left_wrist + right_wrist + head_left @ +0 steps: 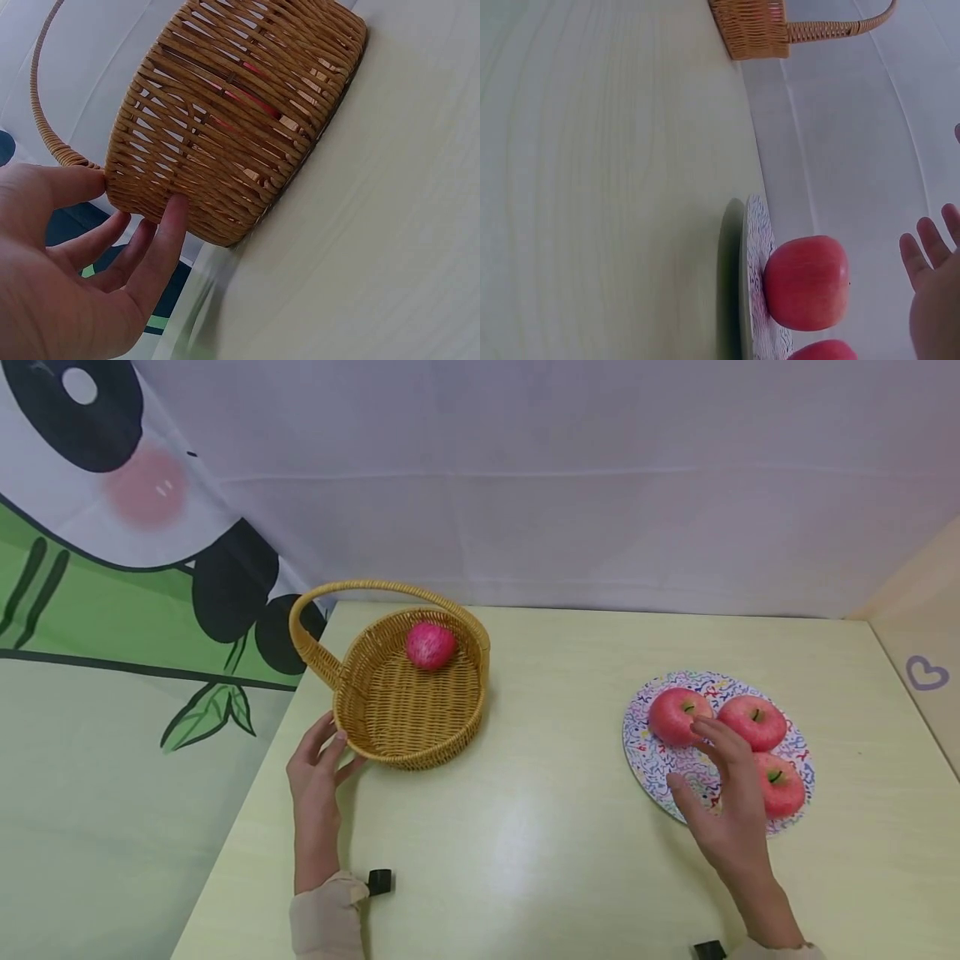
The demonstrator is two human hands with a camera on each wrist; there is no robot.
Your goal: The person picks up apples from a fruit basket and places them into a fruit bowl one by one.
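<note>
A wicker basket [412,710] with a tall hoop handle stands on the left of the table; one streaked pink-red round fruit [431,646] lies inside near its back wall. My left hand [318,772] holds the basket's front-left side, thumb at the rim and fingertips against the outer wall, as the left wrist view shows. On the right, a round patterned plate [645,760] bears three red apples [756,722]. Above the plate hovers my right hand [731,810], fingers spread and slightly bent, with nothing in its grasp. It partly covers the front-right apple [782,785].
The pale wooden table [540,860] extends between basket and plate. Behind it hangs a light cloth [562,527], and a cartoon-printed cloth [142,610] covers the left side. A side panel with a purple heart [927,673] borders the right edge.
</note>
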